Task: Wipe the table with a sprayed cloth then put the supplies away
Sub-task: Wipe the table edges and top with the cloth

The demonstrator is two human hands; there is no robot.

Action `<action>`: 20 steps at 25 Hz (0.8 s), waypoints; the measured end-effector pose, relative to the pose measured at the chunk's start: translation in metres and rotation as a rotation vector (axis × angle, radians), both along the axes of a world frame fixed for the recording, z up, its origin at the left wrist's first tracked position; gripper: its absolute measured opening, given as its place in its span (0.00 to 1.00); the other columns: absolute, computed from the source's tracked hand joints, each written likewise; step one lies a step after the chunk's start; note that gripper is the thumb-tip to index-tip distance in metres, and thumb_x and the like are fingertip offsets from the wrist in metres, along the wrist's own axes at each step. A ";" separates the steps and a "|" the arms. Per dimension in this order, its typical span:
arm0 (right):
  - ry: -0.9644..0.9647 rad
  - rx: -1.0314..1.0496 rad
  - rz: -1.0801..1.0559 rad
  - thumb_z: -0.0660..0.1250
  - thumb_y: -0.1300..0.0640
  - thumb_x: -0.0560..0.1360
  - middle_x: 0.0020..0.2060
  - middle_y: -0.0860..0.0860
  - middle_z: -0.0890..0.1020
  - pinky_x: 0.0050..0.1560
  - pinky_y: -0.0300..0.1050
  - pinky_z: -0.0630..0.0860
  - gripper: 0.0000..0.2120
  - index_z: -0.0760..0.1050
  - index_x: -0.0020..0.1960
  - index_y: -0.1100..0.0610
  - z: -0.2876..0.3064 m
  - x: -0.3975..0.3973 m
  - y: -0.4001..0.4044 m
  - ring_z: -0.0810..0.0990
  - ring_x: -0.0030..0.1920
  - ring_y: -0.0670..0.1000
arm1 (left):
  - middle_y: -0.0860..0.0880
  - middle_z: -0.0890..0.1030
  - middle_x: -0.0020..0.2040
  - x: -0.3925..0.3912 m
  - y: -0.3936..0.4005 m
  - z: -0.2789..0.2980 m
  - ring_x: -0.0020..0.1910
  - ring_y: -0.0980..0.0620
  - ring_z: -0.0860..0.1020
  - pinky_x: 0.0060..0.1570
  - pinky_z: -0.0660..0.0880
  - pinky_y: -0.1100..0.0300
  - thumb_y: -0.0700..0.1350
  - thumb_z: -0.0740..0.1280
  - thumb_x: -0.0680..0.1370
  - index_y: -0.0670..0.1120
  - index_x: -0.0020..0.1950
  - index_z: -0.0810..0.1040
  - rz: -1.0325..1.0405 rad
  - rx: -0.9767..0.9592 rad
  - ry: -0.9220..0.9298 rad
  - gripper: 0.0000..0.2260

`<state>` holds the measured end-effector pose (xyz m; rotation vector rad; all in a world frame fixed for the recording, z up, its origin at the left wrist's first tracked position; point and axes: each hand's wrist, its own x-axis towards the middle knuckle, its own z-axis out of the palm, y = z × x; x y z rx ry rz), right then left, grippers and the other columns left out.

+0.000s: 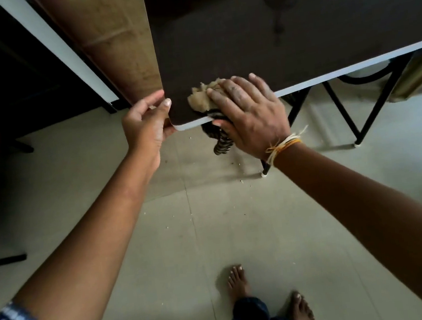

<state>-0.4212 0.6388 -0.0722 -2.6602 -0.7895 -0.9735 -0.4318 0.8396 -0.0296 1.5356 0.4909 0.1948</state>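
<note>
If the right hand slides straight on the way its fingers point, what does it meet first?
The right hand presses the cloth at the table corner; straight ahead looks like bare tabletop, probably free.

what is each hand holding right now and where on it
The right hand presses flat on a cloth at the table's corner, on its top. The left hand holds the table by its corner edge, thumb on top.

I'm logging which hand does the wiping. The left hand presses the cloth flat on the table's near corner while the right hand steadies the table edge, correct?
Not quite: the hands are swapped. In the head view the right hand presses the cloth flat on the near corner of the table, while the left hand steadies the table edge.
</note>
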 end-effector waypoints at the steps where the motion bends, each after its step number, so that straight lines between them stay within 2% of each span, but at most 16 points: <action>1: -0.025 -0.007 0.000 0.57 0.44 0.82 0.63 0.58 0.78 0.71 0.56 0.64 0.22 0.75 0.67 0.57 0.001 0.004 -0.017 0.76 0.64 0.61 | 0.48 0.82 0.50 -0.002 -0.002 0.000 0.43 0.58 0.83 0.38 0.80 0.60 0.39 0.69 0.77 0.46 0.57 0.81 0.005 -0.012 -0.007 0.10; 3: -0.052 0.032 -0.058 0.58 0.45 0.82 0.63 0.59 0.79 0.70 0.57 0.64 0.21 0.75 0.67 0.58 0.001 0.009 -0.057 0.76 0.64 0.61 | 0.46 0.83 0.54 -0.001 0.000 -0.004 0.48 0.56 0.83 0.40 0.81 0.58 0.40 0.69 0.77 0.44 0.60 0.81 0.009 0.047 -0.015 0.11; 5: -0.013 0.100 -0.184 0.57 0.46 0.82 0.64 0.58 0.78 0.71 0.57 0.62 0.21 0.74 0.68 0.57 0.000 0.010 -0.099 0.74 0.66 0.60 | 0.46 0.83 0.56 -0.001 0.002 -0.006 0.53 0.53 0.82 0.47 0.82 0.54 0.42 0.70 0.77 0.44 0.60 0.81 0.015 0.207 -0.039 0.13; 6: 0.021 0.141 -0.261 0.56 0.47 0.83 0.65 0.57 0.77 0.72 0.56 0.61 0.20 0.74 0.68 0.57 0.001 0.010 -0.116 0.73 0.67 0.58 | 0.45 0.83 0.57 -0.002 0.003 -0.006 0.56 0.52 0.82 0.53 0.80 0.56 0.43 0.69 0.77 0.43 0.60 0.81 0.004 0.357 -0.061 0.13; 8: 0.055 0.258 -0.366 0.56 0.49 0.82 0.65 0.55 0.78 0.72 0.55 0.61 0.19 0.75 0.67 0.56 0.001 0.011 -0.120 0.73 0.68 0.57 | 0.43 0.80 0.62 -0.004 0.000 -0.002 0.60 0.50 0.79 0.62 0.73 0.62 0.44 0.67 0.78 0.41 0.61 0.81 -0.045 0.805 -0.096 0.14; 9: 0.056 0.297 -0.353 0.56 0.49 0.82 0.64 0.55 0.78 0.71 0.54 0.62 0.18 0.76 0.65 0.56 0.001 0.012 -0.107 0.74 0.67 0.57 | 0.42 0.77 0.66 -0.004 -0.005 0.001 0.63 0.48 0.77 0.64 0.71 0.61 0.44 0.65 0.79 0.41 0.62 0.80 -0.084 1.003 -0.109 0.14; 11: 0.026 0.301 -0.178 0.58 0.50 0.81 0.62 0.56 0.80 0.68 0.54 0.66 0.18 0.78 0.63 0.58 -0.003 0.012 -0.057 0.77 0.64 0.59 | 0.41 0.71 0.72 -0.004 -0.016 0.005 0.66 0.43 0.74 0.67 0.68 0.53 0.44 0.62 0.80 0.42 0.63 0.80 -0.189 1.248 -0.158 0.14; 13: 0.014 0.263 -0.043 0.61 0.50 0.80 0.61 0.58 0.80 0.66 0.55 0.69 0.18 0.79 0.62 0.60 -0.008 0.007 -0.003 0.78 0.62 0.60 | 0.41 0.71 0.72 -0.002 -0.026 0.002 0.68 0.42 0.72 0.70 0.65 0.47 0.42 0.60 0.80 0.40 0.63 0.79 -0.314 1.340 -0.236 0.15; 15: -0.008 0.213 0.010 0.61 0.49 0.80 0.61 0.59 0.80 0.66 0.55 0.70 0.19 0.80 0.61 0.61 -0.008 0.007 0.014 0.79 0.61 0.60 | 0.41 0.73 0.70 -0.002 -0.033 -0.001 0.68 0.42 0.72 0.70 0.66 0.47 0.39 0.58 0.79 0.37 0.63 0.78 -0.360 1.354 -0.279 0.16; 18: -0.117 0.125 0.061 0.61 0.46 0.81 0.60 0.58 0.81 0.65 0.54 0.72 0.20 0.80 0.62 0.60 -0.006 0.021 -0.023 0.80 0.60 0.58 | 0.40 0.74 0.69 0.001 -0.044 0.001 0.67 0.42 0.73 0.67 0.70 0.50 0.38 0.58 0.78 0.36 0.65 0.76 -0.395 1.369 -0.353 0.17; 20: -0.167 0.126 -0.003 0.62 0.46 0.80 0.59 0.57 0.81 0.65 0.54 0.72 0.19 0.79 0.62 0.59 -0.006 0.031 -0.064 0.81 0.59 0.58 | 0.39 0.74 0.68 0.009 -0.056 0.004 0.67 0.43 0.74 0.66 0.70 0.52 0.40 0.59 0.79 0.37 0.65 0.76 -0.476 1.379 -0.417 0.17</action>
